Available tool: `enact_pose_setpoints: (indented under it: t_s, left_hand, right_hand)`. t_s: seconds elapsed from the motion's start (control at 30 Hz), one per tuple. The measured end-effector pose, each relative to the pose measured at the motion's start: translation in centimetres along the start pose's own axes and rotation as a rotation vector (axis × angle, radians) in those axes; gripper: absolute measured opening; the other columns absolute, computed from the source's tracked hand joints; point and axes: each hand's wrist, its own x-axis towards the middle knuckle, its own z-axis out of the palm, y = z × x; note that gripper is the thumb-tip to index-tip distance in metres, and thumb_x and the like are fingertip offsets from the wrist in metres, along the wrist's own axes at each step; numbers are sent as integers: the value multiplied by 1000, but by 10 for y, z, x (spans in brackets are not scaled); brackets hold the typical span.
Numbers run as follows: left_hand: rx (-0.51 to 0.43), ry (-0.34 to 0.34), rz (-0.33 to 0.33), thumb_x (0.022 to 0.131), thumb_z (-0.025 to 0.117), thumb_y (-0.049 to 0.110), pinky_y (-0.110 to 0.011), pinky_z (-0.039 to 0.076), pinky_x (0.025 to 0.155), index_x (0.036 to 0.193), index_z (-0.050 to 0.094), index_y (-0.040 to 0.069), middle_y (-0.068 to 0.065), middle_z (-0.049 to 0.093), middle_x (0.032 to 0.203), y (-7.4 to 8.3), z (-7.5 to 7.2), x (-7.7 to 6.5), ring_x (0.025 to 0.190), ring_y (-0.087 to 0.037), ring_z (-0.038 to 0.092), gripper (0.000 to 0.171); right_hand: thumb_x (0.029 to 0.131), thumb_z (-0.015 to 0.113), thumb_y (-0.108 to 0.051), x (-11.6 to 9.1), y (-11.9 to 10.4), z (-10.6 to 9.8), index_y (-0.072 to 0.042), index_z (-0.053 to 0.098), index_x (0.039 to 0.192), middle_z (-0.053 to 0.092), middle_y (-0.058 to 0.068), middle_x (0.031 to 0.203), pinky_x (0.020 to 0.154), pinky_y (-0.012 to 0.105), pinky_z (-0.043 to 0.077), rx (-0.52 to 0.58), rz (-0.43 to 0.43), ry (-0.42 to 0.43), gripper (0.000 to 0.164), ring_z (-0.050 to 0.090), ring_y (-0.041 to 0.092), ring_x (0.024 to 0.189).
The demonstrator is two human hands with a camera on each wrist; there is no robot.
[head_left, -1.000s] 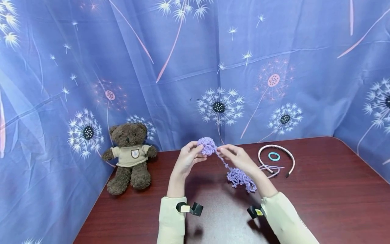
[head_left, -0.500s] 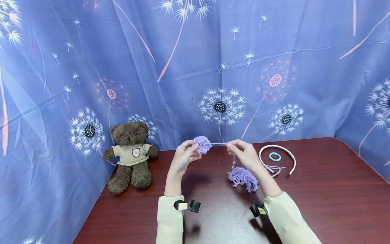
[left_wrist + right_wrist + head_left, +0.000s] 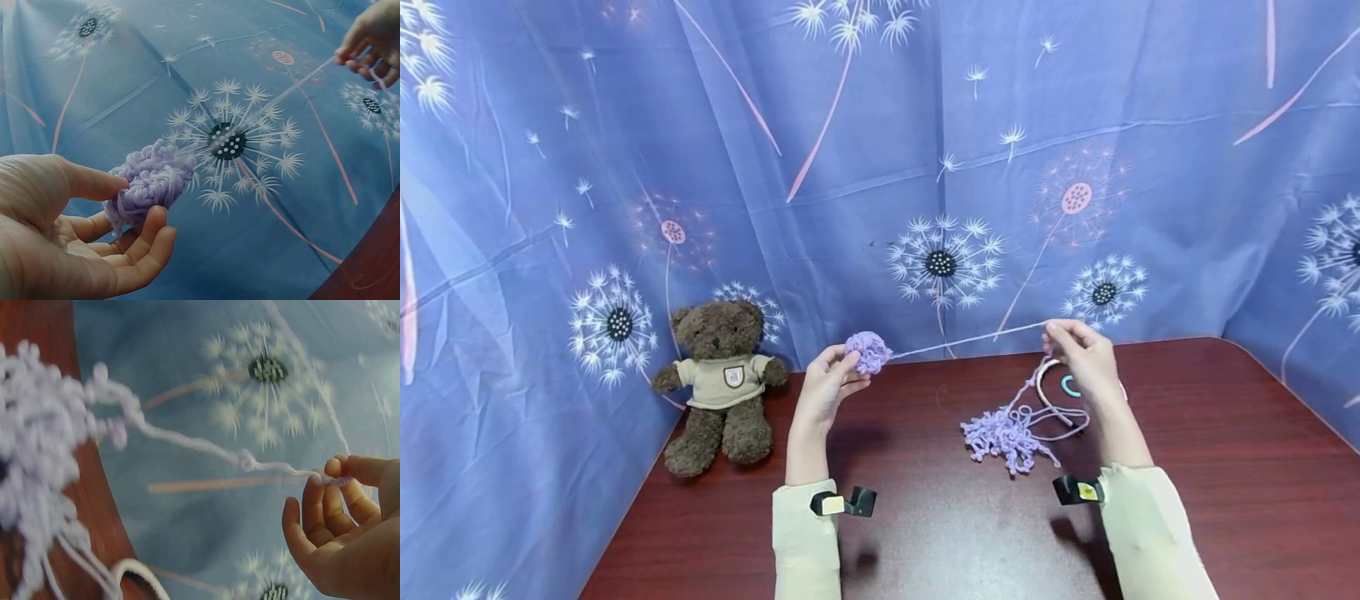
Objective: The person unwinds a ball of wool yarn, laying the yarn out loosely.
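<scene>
Between the thumb and fingers of my left hand is a fluffy lilac yarn bundle, held above the table's far edge. From it a strand of yarn runs taut, rising slightly to my right hand, whose thumb and fingertips pinch it. Below the right hand, a knotted length of the same yarn drops to a looped purple yarn heap on the table. In the right wrist view this looped heap looms blurred at the left, its knotted length leading to the pinching fingertips.
A brown teddy bear in a beige shirt sits at the table's left. Partly behind my right hand lie a pale headband and a teal ring. A blue dandelion-print curtain hangs behind the dark red table.
My hands have moved apart, the right one rightward and up, the left one leftward. The strand between them has lengthened. The heap on the table has spread a little.
</scene>
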Motion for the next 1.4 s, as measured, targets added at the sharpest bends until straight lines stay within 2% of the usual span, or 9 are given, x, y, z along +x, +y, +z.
enact_pose_setpoints:
  t_s: [0.2, 0.4, 0.5, 0.6, 0.77, 0.93, 1.1, 1.23, 1.4]
  left_hand:
    - [-13, 23, -11, 98, 52, 4, -23, 58, 66, 114, 52, -4, 4, 63, 77, 1, -7, 1, 65, -11, 63, 18]
    - [-8, 44, -8, 99, 51, 5, -23, 58, 67, 117, 51, -5, 5, 64, 78, 2, -14, 1, 66, -10, 63, 21]
    - [-17, 54, -7, 99, 51, 5, -23, 58, 67, 114, 52, -2, 5, 64, 77, 4, -18, 0, 65, -9, 63, 16]
    - [-24, 65, 12, 99, 51, 5, -23, 58, 68, 109, 52, 0, 6, 65, 76, 6, -24, 0, 65, -9, 64, 11]
    - [-51, 126, 32, 99, 50, 5, -24, 59, 68, 105, 52, 3, 6, 63, 74, 9, -38, -2, 63, -8, 65, 6]
    - [-109, 153, 39, 99, 50, 5, -23, 59, 67, 99, 50, 5, 5, 61, 72, 12, -50, -6, 61, -7, 65, 1]
    - [-163, 181, 53, 100, 47, 3, -23, 59, 66, 94, 50, 10, 5, 61, 71, 15, -61, -9, 60, -7, 64, 9]
    - [-173, 212, 55, 100, 47, 4, -23, 59, 66, 91, 51, 11, 4, 60, 70, 16, -69, -11, 60, -7, 63, 12]
    - [-206, 210, 57, 100, 48, 5, -23, 59, 68, 84, 53, 14, 5, 59, 69, 17, -78, -14, 61, -7, 64, 19]
  right_hand:
    - [94, 65, -16, 6, 1, -25, -25, 72, 81, 68, -15, 69, 62, 11, 52, 126, 48, 139, 17, 61, -2, 64]
    - [93, 65, -12, 9, 1, -42, -21, 73, 79, 68, -12, 67, 57, 11, 51, 225, 73, 224, 19, 61, 0, 61]
    - [93, 65, -11, 11, 2, -46, -20, 72, 78, 68, -11, 65, 55, 11, 50, 242, 88, 267, 19, 60, 1, 58]
    - [92, 65, -8, 14, 5, -50, -18, 73, 79, 67, -9, 64, 54, 11, 50, 277, 76, 343, 18, 59, 2, 56]
    - [91, 65, -4, 17, 11, -62, -12, 72, 78, 66, -4, 62, 53, 13, 53, 391, 52, 461, 17, 60, 4, 53]
    - [90, 66, -3, 17, 16, -76, -9, 72, 77, 65, -1, 61, 51, 16, 54, 472, 72, 509, 16, 59, 6, 49]
    - [90, 65, -1, 18, 17, -86, -7, 72, 77, 65, 1, 58, 47, 17, 53, 539, 80, 558, 15, 58, 8, 46]
    - [91, 64, -2, 17, 18, -91, -7, 71, 78, 64, 1, 57, 45, 17, 53, 556, 86, 588, 16, 58, 7, 45]
    - [91, 63, -2, 17, 19, -93, -7, 71, 79, 64, 1, 57, 44, 17, 52, 556, 94, 600, 15, 58, 7, 45]
